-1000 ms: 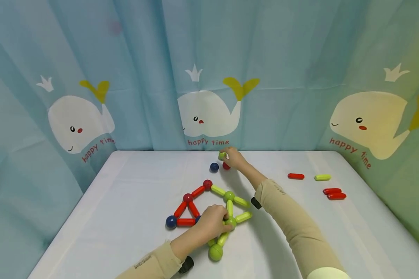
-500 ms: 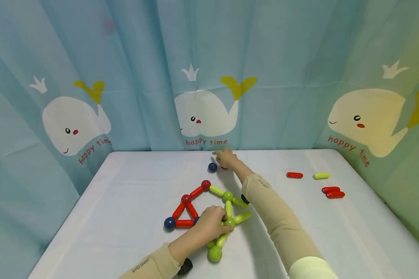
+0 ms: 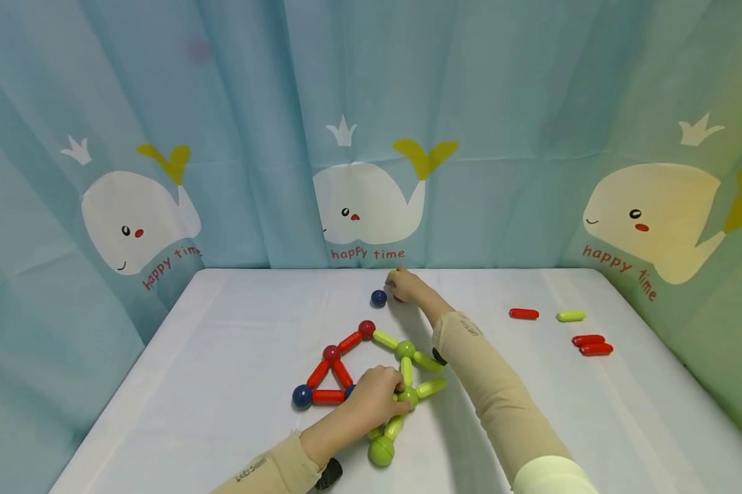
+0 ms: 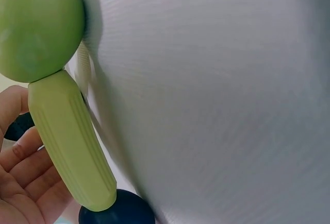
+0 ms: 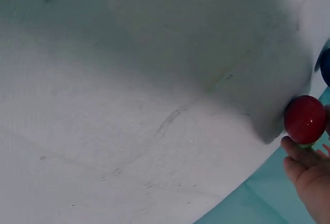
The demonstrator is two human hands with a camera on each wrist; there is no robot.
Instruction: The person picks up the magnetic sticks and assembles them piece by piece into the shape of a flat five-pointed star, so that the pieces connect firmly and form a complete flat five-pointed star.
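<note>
My left hand pinches a green ball of a ball-and-rod magnetic construction lying on the table. Blue and red balls joined by red rods form its left side; green rods and balls make up the right. In the left wrist view, a large green ball and a green rod stand before the fingers. At the table's back, my right hand has curled fingers around a mostly hidden green ball. A loose red ball lies by those fingers in the right wrist view.
A loose blue ball sits left of the right hand. Farther right lie a red rod, a green rod and a pair of red rods. A blue curtain hangs behind the table's back edge.
My right hand lifted a finger outward half a second ago; now its fingers are curled in, covering most of the green and red balls. The left hand has kept its grip in place.
</note>
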